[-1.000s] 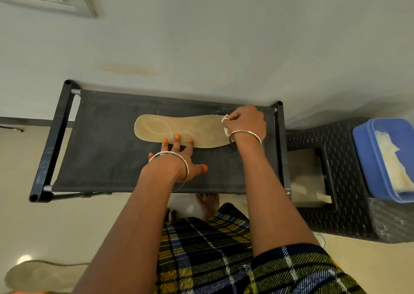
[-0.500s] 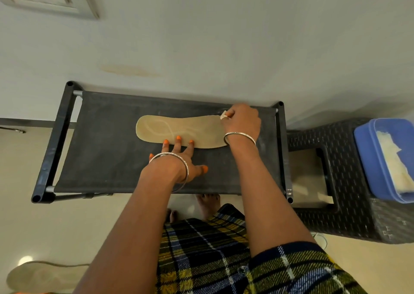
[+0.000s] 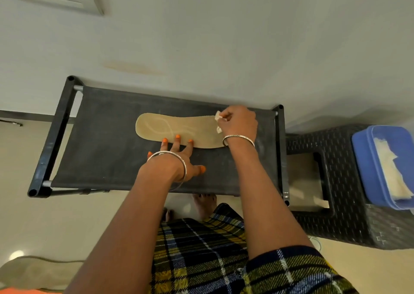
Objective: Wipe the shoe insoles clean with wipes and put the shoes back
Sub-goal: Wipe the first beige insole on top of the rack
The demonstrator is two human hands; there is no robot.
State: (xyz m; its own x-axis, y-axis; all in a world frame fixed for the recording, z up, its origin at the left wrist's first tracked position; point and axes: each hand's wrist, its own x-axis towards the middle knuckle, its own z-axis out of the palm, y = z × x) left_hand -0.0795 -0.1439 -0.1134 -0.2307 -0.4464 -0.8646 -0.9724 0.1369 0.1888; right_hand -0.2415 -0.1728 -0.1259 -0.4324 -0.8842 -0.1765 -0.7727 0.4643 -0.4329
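A tan insole (image 3: 174, 129) lies flat on the black fabric top of a shoe rack (image 3: 107, 145). My left hand (image 3: 179, 157) presses its near edge with straight fingers, holding it still. My right hand (image 3: 239, 123) covers the insole's right end and grips a small white wipe (image 3: 218, 116), bits of which show at the fingers. A second tan insole (image 3: 29, 271) lies on the floor at the bottom left.
A dark woven stool (image 3: 336, 181) stands right of the rack, carrying a blue box (image 3: 367, 170) with white wipes (image 3: 389, 172) inside. The rack stands against a pale wall. My feet show on the floor under the rack's near edge.
My right hand with the wipe has moved slightly back and forth over the insole's right end. My left hand has stayed pressed in place.
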